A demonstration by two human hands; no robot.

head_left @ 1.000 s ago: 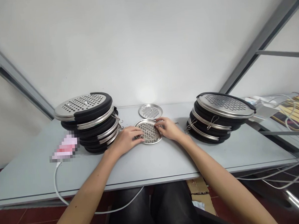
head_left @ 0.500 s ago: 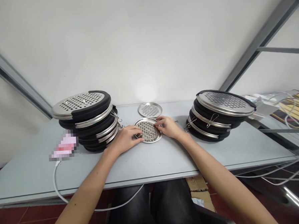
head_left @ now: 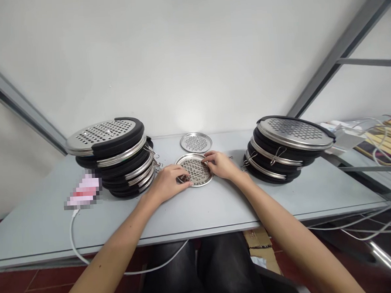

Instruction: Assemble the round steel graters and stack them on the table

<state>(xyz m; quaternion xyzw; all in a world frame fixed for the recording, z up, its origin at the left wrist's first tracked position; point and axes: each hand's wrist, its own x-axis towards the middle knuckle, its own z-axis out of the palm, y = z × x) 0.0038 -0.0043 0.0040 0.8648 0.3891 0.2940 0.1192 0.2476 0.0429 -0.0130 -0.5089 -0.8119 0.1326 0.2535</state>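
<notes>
A round metal grater plate point(head_left: 196, 169) with raised, rimmed holes lies on the table in front of me. My left hand point(head_left: 169, 183) is closed around its left edge, thumb along the near rim and fingers curled over the holes. From the other side my right hand point(head_left: 224, 166) pinches the right edge, fingertips on the plate's surface. Just behind, almost touching, rests a second grater plate point(head_left: 195, 143) with finer holes. Whether anything small sits under the left fingers is hidden.
Tall stacks of black-rimmed grater plates point(head_left: 117, 157) point(head_left: 284, 152) with wire loops stand left and right. A blurred pink item point(head_left: 84, 190) with a white cable point(head_left: 71, 229) lies at left. Metal frame posts point(head_left: 335, 56) flank the table point(head_left: 212, 211); cables and boards are at right.
My left hand has shifted slightly right, its thumb further along the near rim. My right hand and the grater plate stay nearly in place.
</notes>
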